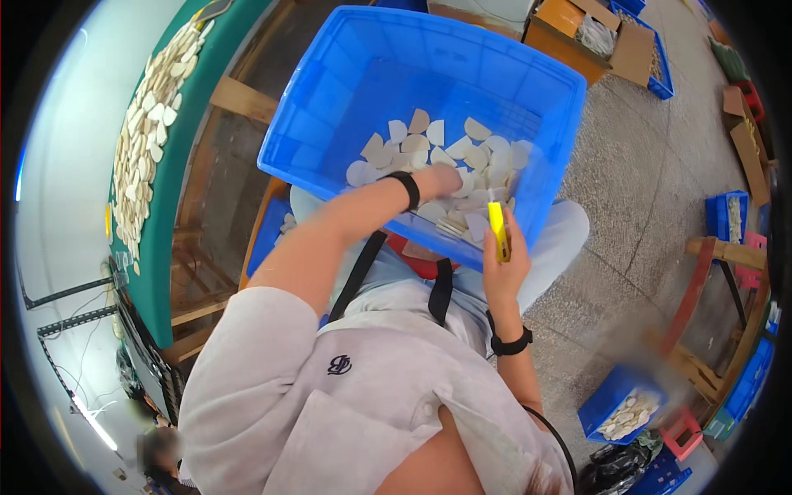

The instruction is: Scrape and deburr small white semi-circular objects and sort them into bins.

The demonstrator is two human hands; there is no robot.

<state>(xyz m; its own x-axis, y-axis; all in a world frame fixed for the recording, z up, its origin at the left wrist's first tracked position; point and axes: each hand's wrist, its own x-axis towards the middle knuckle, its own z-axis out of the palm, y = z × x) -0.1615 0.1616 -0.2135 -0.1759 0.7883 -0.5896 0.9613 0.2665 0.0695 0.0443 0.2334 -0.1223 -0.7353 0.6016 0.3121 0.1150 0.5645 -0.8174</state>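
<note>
A large blue plastic bin [429, 40] sits in front of me, resting against my legs. Flat, half-round pale pieces [419, 121] are scattered over its floor, thickest at the near right. My left hand [439, 180] reaches down into the bin among these pieces. It is blurred and its fingers are tucked out of sight, so whether it holds a piece does not show. At the bin's near right edge, my right hand [507, 268] is closed around a yellow utility knife [497, 223], held upright with its tip over the pieces.
To the left, a green-topped table [157, 289] carries a long heap of pale pieces [153, 132]. An open cardboard box [569, 37] stands at the far right. Lower right, a blue crate [615, 404] of pale pieces rests on the floor near a pink stool [681, 433].
</note>
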